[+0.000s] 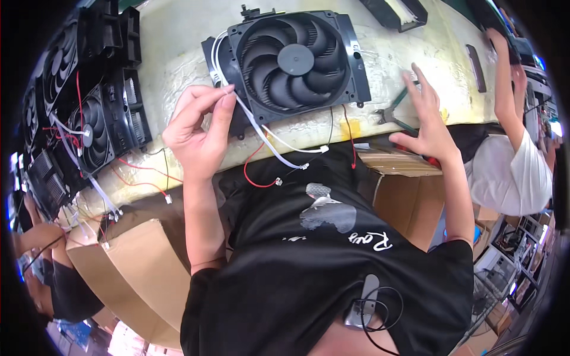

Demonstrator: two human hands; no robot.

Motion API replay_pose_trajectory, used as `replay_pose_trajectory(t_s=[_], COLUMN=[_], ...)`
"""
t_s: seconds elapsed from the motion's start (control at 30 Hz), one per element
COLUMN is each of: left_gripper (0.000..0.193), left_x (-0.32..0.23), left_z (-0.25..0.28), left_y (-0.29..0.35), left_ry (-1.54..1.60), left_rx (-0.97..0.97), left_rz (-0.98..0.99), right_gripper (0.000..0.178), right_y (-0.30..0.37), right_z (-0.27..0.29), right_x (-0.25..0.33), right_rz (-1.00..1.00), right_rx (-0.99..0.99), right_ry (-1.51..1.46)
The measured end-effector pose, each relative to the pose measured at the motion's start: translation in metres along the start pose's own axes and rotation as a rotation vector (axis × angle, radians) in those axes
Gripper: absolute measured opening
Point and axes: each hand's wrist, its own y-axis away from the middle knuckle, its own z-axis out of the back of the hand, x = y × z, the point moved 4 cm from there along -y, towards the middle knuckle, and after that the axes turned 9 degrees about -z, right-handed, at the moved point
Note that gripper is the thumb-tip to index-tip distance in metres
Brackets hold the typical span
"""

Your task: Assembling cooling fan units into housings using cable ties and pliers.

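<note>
A black cooling fan (295, 59) in a square frame lies on the table in front of me. White cables (217, 56) loop around its left side. With thumb and fingertips, my left hand (199, 121) pinches a white cable (255, 123) at the fan's lower left corner. Its connector end hangs past the near table edge, beside a red wire (246, 169) with a small white plug. My right hand (426, 121) is spread open to the right of the fan. Beside its fingers lie green-handled cutting pliers (389, 114); whether the hand touches them I cannot tell.
More black fan units (92, 127) with dangling wires are stacked at the left. Cardboard boxes (136, 267) stand below the table edge. A black tray-like part (401, 15) and a dark strip (476, 68) lie farther right. Another person's arm (503, 83) reaches in there.
</note>
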Motion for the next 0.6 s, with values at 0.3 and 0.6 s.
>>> replay_pose_trajectory(t_s=[0.3, 0.6], left_gripper=[0.008, 0.005], left_x=[0.006, 0.012], left_z=[0.003, 0.013], left_y=[0.003, 0.006], left_ry=[0.128, 0.193], left_rx=[-0.165, -0.210], left_rz=[0.034, 0.014], right_gripper=[0.031, 0.055], right_y=[0.029, -0.073], right_z=[-0.037, 0.049], right_x=[-0.043, 0.178], right_rz=[0.252, 0.367], right_rx=[-0.404, -0.185], right_ry=[0.031, 0.174])
